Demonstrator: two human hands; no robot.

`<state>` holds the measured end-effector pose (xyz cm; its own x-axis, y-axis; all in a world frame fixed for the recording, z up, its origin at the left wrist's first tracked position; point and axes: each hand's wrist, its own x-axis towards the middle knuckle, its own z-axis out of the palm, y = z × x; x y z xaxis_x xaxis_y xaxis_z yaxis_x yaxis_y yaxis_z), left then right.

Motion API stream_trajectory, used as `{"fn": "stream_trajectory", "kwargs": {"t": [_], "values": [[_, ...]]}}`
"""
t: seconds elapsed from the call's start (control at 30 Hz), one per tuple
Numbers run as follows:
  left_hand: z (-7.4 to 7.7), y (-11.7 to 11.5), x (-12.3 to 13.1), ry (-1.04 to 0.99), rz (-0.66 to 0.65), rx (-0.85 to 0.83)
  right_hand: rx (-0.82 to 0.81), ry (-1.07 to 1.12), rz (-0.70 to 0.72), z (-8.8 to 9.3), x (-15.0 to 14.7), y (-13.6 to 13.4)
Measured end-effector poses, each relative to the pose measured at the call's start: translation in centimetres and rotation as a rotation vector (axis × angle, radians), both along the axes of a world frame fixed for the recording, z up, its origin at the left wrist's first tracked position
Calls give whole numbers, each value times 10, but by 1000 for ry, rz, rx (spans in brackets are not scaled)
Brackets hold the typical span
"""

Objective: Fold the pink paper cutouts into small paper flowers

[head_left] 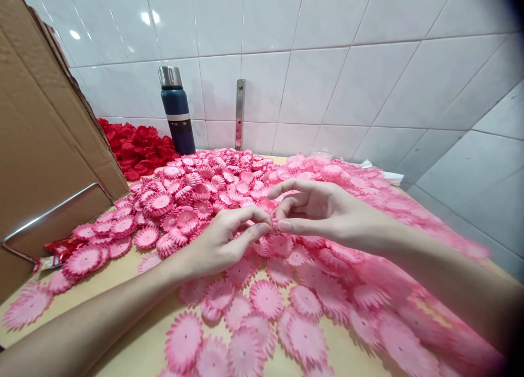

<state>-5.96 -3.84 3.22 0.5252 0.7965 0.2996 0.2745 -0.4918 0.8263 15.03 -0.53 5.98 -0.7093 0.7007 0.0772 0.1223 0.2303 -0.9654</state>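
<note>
Just above the middle of the tabletop (110, 270), the left hand (221, 243) and right hand (323, 210) meet fingertip to fingertip, and both pinch one small pink flower (275, 225) between thumb and forefinger. The right hand's other fingers curl loosely above it. The flower is mostly hidden by the fingertips. Under and around the hands lies a thick spread of pink flowers (266, 298), flat round discs with frilled, notched rims. They thin out to bare tan wood near the left edge. A heap of red flowers (137, 145) sits far left beside a dark blue bottle (178, 112) with a steel cap. A cardboard box (41, 148) walls in the left side, and glossy white tiles (368, 82) close the far and right sides.
</note>
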Motion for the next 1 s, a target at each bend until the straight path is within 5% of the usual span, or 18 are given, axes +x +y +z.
{"fn": "stream_trajectory", "kwargs": {"t": [1.0], "values": [[0, 0, 2, -70, 89, 35, -80, 5, -216, 8, -5, -6]]}}
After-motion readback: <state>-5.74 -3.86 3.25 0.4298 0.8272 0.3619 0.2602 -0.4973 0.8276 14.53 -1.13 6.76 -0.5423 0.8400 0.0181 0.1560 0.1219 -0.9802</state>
